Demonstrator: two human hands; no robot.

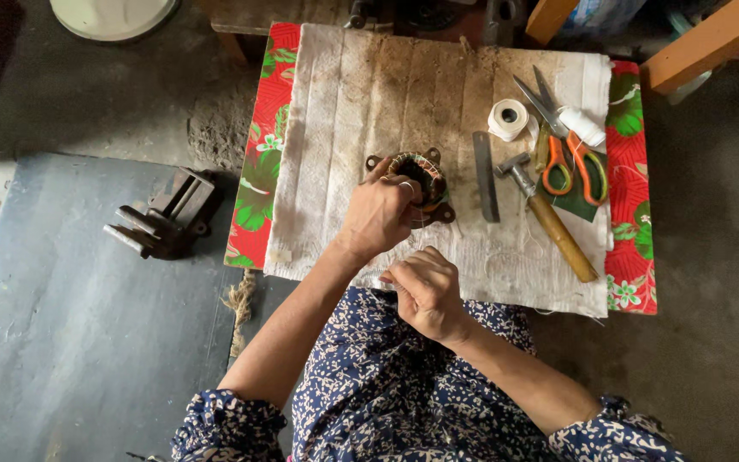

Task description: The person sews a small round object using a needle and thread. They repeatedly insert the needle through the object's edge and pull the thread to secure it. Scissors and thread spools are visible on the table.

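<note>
A wound stator coil (419, 181), left of the hammer (547, 216) on the cloth-covered desk (344, 128), is steadied by the gripping left hand (378, 214); thread seems drawn taut by the clenched right hand (428, 291).

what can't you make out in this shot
Head view only:
- Near side of the coil ring: hidden by the left hand.
- Anything pinched in the right hand: too thin, fingers curl over it.
- White dish: cut by top edge.
- Vice: in shadow, jaws unclear.
</note>
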